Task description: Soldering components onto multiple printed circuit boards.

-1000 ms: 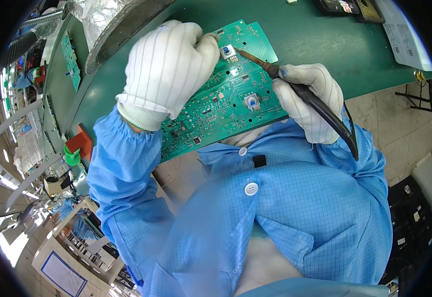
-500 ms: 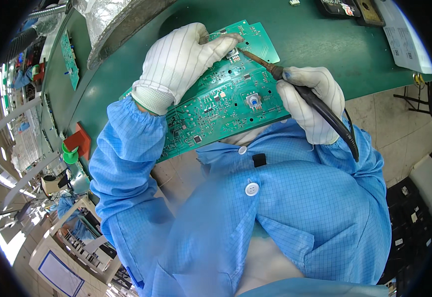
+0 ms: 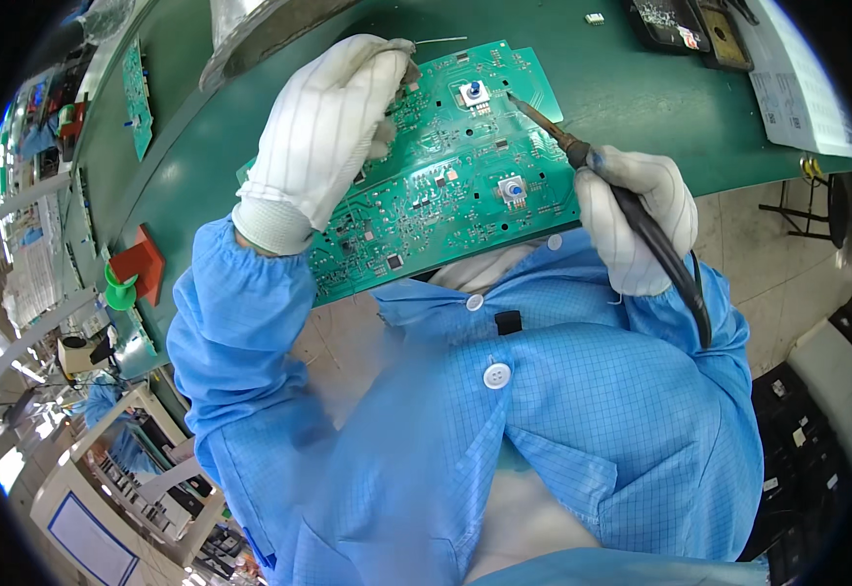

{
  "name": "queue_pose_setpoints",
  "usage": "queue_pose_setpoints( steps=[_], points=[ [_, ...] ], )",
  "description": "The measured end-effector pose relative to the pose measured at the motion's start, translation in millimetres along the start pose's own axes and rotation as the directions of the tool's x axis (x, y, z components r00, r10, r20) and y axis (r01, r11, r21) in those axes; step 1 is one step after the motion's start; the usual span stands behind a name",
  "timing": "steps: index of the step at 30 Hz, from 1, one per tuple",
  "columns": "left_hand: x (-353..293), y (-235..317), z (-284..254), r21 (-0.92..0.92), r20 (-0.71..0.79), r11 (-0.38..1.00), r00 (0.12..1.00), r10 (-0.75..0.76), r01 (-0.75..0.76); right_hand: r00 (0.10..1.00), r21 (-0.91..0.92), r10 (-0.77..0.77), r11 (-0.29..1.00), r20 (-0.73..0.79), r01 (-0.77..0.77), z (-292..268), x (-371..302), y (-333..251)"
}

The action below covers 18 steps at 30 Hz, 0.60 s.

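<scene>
A green circuit board (image 3: 416, 210) lies tilted across the table's front edge, with small parts all over it. Two square white parts with blue centres stand on it, an upper one (image 3: 474, 95) and a lower one (image 3: 512, 191). My gloved left hand (image 3: 333, 127) is over the board's upper left, fingers curled. From its fingertips a thin, pale solder wire (image 3: 442, 40) sticks out to the right. In my gloved right hand (image 3: 638, 215) is a soldering iron (image 3: 645, 230). Its brown tip is at the board, right of the upper white part; I cannot tell whether it touches.
A black tray (image 3: 667, 24) and an iron stand (image 3: 724, 37) are at the far right, beside printed paper sheets (image 3: 802, 88). A small white part (image 3: 595, 19) lies at the back. Another green board (image 3: 137, 98) and a red block with a green spool (image 3: 121, 288) are leftward.
My left hand has drawn back left from the upper white part, uncovering it. The iron has moved slightly right and down, its tip now farther from that part. The view has shifted a little.
</scene>
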<state>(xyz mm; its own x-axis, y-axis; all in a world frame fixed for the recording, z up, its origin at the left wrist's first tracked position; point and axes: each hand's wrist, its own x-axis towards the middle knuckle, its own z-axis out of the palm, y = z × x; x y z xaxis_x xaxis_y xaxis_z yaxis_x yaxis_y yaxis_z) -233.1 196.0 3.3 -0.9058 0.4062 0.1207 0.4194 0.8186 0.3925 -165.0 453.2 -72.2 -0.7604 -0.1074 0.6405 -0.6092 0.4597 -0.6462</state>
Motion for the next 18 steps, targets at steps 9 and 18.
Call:
queue_pose_setpoints(
  steps=[9, 18],
  points=[
    [-14, -7, 39, 0.040, -0.182, 0.992, 0.977, -0.113, 0.123, 0.955, -0.085, -0.279, 0.954, 0.099, 0.288, 25, 24, -29],
    [-14, -8, 42, 0.119, -0.162, 0.988, 0.984, -0.078, 0.098, 0.914, -0.104, -0.327, 0.928, 0.240, 0.359, 28, 29, -22]
  ],
)
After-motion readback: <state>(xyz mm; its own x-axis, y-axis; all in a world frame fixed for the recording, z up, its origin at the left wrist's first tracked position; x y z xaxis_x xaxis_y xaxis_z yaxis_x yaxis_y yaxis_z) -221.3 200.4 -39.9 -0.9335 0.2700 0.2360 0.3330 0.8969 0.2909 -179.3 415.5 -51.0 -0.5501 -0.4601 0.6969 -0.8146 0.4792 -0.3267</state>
